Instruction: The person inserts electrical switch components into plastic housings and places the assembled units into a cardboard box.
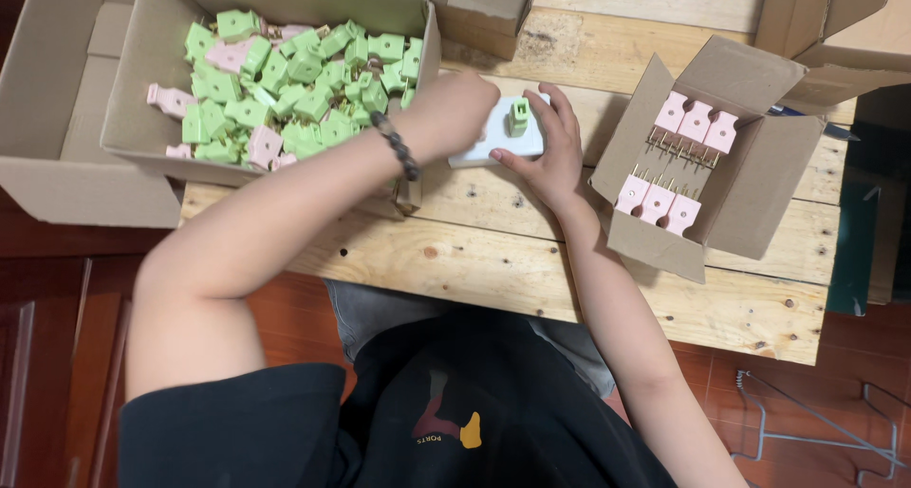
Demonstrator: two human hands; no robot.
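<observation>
Head view: you sit at a wooden worktop [493, 260], both hands meeting over a small white block [493, 139] that lies flat near the worktop's middle. A green plug piece [518, 116] stands on top of the block, its long axis running away from you, toward the far edge.

Your left hand [454, 109] comes in from the left of the white block and covers its near-left corner. The hand is curled, but its fingers are hidden behind the knuckles, so you cannot tell whether they pinch anything. A dark beaded bracelet [397, 147] rings that wrist.

Your right hand [548, 147] cups the white block from its right side, fingers [560, 104] spread and bent around the far-right edge, thumb at the near edge, steadying it. The green plug piece sits between the two hands, just left of the right fingers and just right of the left knuckles; the left hand looks a shade nearer.

Left of the white block, a large open carton [152, 80] holds a loose heap of green and pink plug pieces [294, 80]. Right of the block, a smaller open carton [750, 184] holds pink plugs [676, 161] laid in two neat rows, metal pins showing.
</observation>
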